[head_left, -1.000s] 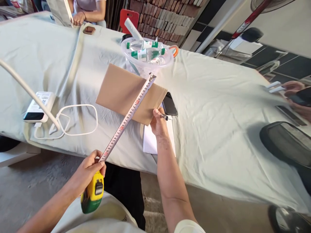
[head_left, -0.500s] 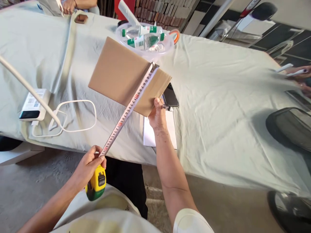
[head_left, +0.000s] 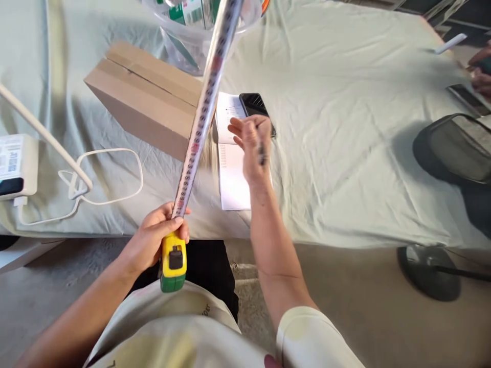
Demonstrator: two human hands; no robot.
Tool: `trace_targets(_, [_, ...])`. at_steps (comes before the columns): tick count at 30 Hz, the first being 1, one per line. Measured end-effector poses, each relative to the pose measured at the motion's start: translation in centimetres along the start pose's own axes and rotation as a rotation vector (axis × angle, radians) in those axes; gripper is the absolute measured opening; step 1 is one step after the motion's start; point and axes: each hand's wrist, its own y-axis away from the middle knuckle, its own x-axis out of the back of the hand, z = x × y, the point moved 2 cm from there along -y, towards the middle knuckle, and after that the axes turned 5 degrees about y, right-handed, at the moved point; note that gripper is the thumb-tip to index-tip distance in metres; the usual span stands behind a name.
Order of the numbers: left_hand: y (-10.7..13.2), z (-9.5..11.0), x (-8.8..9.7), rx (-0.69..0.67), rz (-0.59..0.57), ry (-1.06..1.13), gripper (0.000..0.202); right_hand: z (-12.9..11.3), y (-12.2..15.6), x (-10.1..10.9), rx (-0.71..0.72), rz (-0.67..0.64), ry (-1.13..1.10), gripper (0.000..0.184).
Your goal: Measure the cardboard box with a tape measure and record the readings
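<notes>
My left hand (head_left: 163,232) grips a yellow and green tape measure (head_left: 174,263), thumb on the metal blade. The blade (head_left: 197,130) is pulled out and rises away past the top of the view. A closed cardboard box (head_left: 148,102) lies on the cloth behind and left of the blade. My right hand (head_left: 255,143), somewhat blurred, hovers over an open notebook (head_left: 233,176) with a dark pen (head_left: 262,153) tucked in it; its fingers are partly stretched. Just behind this hand a black phone (head_left: 255,105) rests on the notebook's edge.
A clear plastic tub (head_left: 184,41) with bottles stands at the back. On the left are a white power bank (head_left: 17,166) and its cable (head_left: 111,151). A dark cap-like object (head_left: 454,148) lies right, near another person's hand (head_left: 481,71). Cloth covers the table (head_left: 345,128).
My right hand has let go of the box and shifted over the notebook. The box now rests on the table, further left. The tape blade has swung more upright, off the box.
</notes>
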Motion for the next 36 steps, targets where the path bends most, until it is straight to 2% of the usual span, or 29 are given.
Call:
trace_targets(2, [-1.7,0.9,-1.3,0.039,-0.093,0.023,0.03,-0.8,0.7,2.1,-0.083,0.038,-0.007,0.052])
trace_targets(5, [-4.8,1.7,-3.1,0.119,-0.214,0.06,0.032,-1.0,2.2,4.0,-0.084,0.074,0.052,0.054])
trace_targets(9, [-9.0,2.0,-4.5,0.273,-0.289,0.138,0.03,0.3,4.3,4.5,-0.049,0.134,0.115,0.043])
trace_targets(13, [-11.3,2.5,-4.6,0.386,-0.311,0.225,0.023,1.0,5.5,4.1,-0.061,0.178,0.123,0.036])
trace_targets(21, [-12.2,2.9,-4.0,0.436,-0.356,0.264,0.024,0.6,6.5,2.8,-0.166,0.027,0.166,0.033])
trace_targets(28, [-12.3,2.7,-3.9,0.449,-0.368,0.235,0.012,0.6,6.5,2.9,-0.181,0.024,0.254,0.032])
trace_targets(36, [-12.0,2.7,-3.8,0.468,-0.323,0.23,0.013,0.9,6.3,2.4,-0.192,-0.021,0.294,0.026])
